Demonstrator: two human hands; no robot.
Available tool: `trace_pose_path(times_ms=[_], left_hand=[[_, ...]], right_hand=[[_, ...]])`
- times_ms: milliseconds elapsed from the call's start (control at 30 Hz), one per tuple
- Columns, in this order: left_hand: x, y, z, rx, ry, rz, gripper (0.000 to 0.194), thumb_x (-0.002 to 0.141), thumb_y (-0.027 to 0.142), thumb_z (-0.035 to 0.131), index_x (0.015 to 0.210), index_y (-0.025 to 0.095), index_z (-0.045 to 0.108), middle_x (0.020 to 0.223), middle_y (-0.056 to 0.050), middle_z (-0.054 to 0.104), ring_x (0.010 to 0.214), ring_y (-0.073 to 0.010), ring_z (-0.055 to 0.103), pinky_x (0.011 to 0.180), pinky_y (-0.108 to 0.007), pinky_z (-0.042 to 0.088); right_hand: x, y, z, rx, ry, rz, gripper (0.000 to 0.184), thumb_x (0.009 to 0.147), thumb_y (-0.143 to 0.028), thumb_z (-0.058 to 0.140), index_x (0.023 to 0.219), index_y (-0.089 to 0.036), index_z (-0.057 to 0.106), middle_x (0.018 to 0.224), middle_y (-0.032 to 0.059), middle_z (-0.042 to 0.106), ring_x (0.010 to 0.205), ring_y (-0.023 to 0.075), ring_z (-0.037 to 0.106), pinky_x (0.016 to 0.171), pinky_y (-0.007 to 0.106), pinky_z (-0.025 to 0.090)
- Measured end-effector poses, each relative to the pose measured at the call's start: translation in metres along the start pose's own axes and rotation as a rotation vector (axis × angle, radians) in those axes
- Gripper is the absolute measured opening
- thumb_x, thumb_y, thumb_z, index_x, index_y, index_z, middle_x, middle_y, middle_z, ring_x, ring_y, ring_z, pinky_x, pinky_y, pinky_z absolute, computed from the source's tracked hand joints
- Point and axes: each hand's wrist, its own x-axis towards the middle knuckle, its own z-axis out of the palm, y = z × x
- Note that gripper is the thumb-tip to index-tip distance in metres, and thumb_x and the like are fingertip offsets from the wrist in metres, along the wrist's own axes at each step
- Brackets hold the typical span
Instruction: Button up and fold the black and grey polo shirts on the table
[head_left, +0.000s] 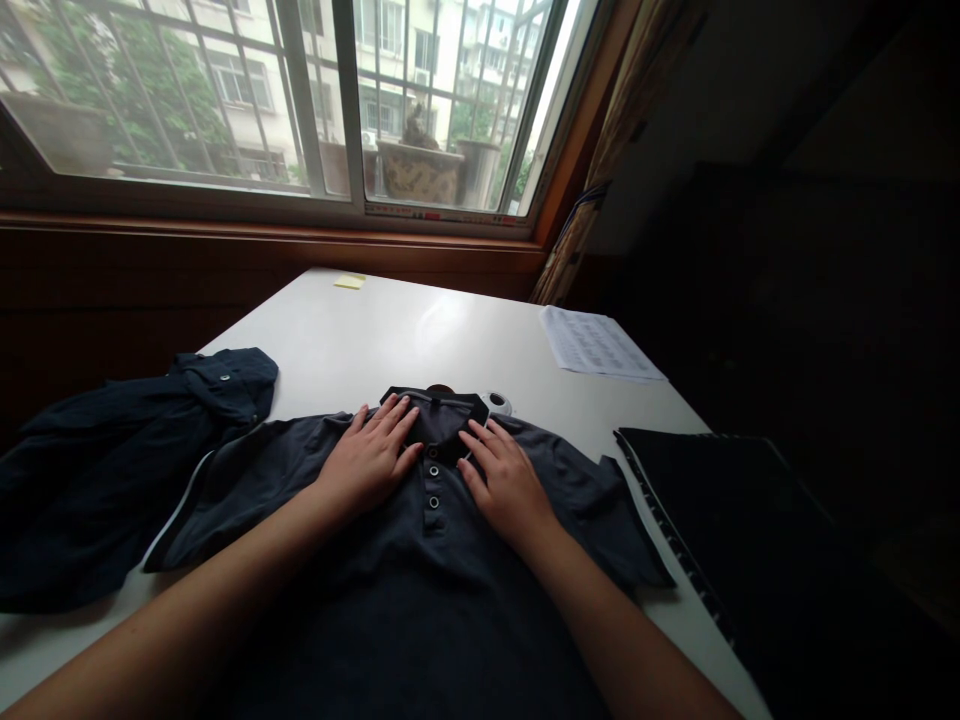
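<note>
A dark polo shirt (420, 590) lies front side up on the white table, sleeves spread to both sides and its collar pointing at the window. Three buttons run down the placket below the collar. My left hand (371, 450) rests flat on the left side of the collar, fingers spread. On the collar's right side lies my right hand (506, 480), its fingers also stretched out. Neither hand grips the cloth. The shirt's lower part runs out of view toward me, between my forearms.
At the left lies another dark garment (135, 460) with a button. A black spiral-bound pad (735, 510) is at the right. Printed sheets (600, 345) and a yellow sticky note (349, 282) lie farther back on the white table (405, 330). A small white round object (497, 403) sits behind the collar.
</note>
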Motion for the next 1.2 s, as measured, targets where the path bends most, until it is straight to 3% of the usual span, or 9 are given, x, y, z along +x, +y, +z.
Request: trace_pose_path(times_ms=[133, 200, 333, 500, 700, 867, 1067, 1200], left_hand=[[-0.001, 0.000, -0.003, -0.058, 0.104, -0.025, 0.053, 0.100, 0.043, 0.047, 0.146, 0.019, 0.044, 0.163, -0.013, 0.029, 0.148, -0.0291, 0.033, 0.121, -0.053, 0.030], [-0.001, -0.002, -0.002, -0.071, 0.135, -0.030, 0.050, 0.099, 0.040, 0.049, 0.142, 0.016, 0.049, 0.159, -0.015, 0.036, 0.147, -0.0297, 0.033, 0.121, -0.052, 0.030], [0.001, -0.007, 0.002, -0.065, 0.068, 0.004, 0.045, 0.099, 0.039, 0.048, 0.138, 0.018, 0.055, 0.151, -0.011, 0.049, 0.148, -0.0304, 0.032, 0.122, -0.055, 0.026], [0.001, -0.006, 0.001, -0.016, 0.019, -0.013, 0.048, 0.101, 0.042, 0.043, 0.144, 0.023, 0.050, 0.156, -0.006, 0.044, 0.150, -0.0291, 0.027, 0.122, -0.055, 0.025], [0.001, -0.010, -0.002, 0.029, -0.018, -0.072, 0.050, 0.101, 0.047, 0.041, 0.146, 0.028, 0.048, 0.160, -0.004, 0.037, 0.148, -0.0344, 0.031, 0.120, -0.062, 0.023], [0.001, -0.012, -0.001, 0.043, 0.012, -0.113, 0.051, 0.100, 0.048, 0.041, 0.146, 0.025, 0.047, 0.159, -0.005, 0.040, 0.147, -0.0340, 0.034, 0.120, -0.061, 0.021], [0.000, -0.012, 0.000, 0.045, 0.023, -0.149, 0.058, 0.101, 0.049, 0.038, 0.153, 0.024, 0.037, 0.165, -0.007, 0.023, 0.148, -0.0320, 0.032, 0.120, -0.057, 0.024], [0.001, -0.013, 0.002, 0.067, -0.008, -0.145, 0.060, 0.101, 0.049, 0.034, 0.154, 0.019, 0.035, 0.164, -0.009, 0.027, 0.150, -0.0308, 0.027, 0.121, -0.057, 0.021]], right_hand=[[0.000, 0.000, 0.001, -0.019, -0.011, 0.015, 0.043, 0.099, -0.034, 0.050, 0.140, -0.024, 0.058, 0.152, 0.0050, 0.050, 0.145, 0.0272, 0.037, 0.118, 0.047, 0.034], [0.000, 0.000, 0.000, -0.032, -0.022, 0.026, 0.044, 0.099, -0.035, 0.050, 0.142, -0.025, 0.056, 0.153, 0.0044, 0.048, 0.145, 0.0276, 0.036, 0.118, 0.047, 0.034], [0.000, -0.001, 0.000, -0.055, -0.040, 0.054, 0.047, 0.099, -0.037, 0.049, 0.144, -0.024, 0.054, 0.155, 0.0036, 0.047, 0.145, 0.0281, 0.036, 0.118, 0.047, 0.033], [-0.001, -0.002, -0.002, -0.068, -0.045, 0.075, 0.047, 0.100, -0.038, 0.049, 0.144, -0.025, 0.053, 0.155, 0.0028, 0.045, 0.145, 0.0269, 0.036, 0.119, 0.047, 0.033], [-0.002, -0.002, -0.002, -0.069, -0.047, 0.081, 0.047, 0.099, -0.040, 0.049, 0.144, -0.026, 0.052, 0.155, 0.0029, 0.046, 0.145, 0.0264, 0.036, 0.119, 0.047, 0.032], [-0.003, -0.002, -0.003, -0.066, -0.038, 0.084, 0.045, 0.099, -0.040, 0.049, 0.143, -0.027, 0.054, 0.155, 0.0026, 0.046, 0.145, 0.0271, 0.036, 0.119, 0.047, 0.031], [-0.002, -0.002, -0.003, -0.066, -0.047, 0.090, 0.047, 0.099, -0.039, 0.049, 0.144, -0.027, 0.052, 0.155, 0.0034, 0.045, 0.145, 0.0267, 0.036, 0.119, 0.047, 0.030], [-0.002, -0.002, -0.002, -0.071, -0.055, 0.092, 0.047, 0.099, -0.039, 0.049, 0.144, -0.026, 0.051, 0.156, 0.0034, 0.044, 0.145, 0.0262, 0.035, 0.119, 0.047, 0.029]])
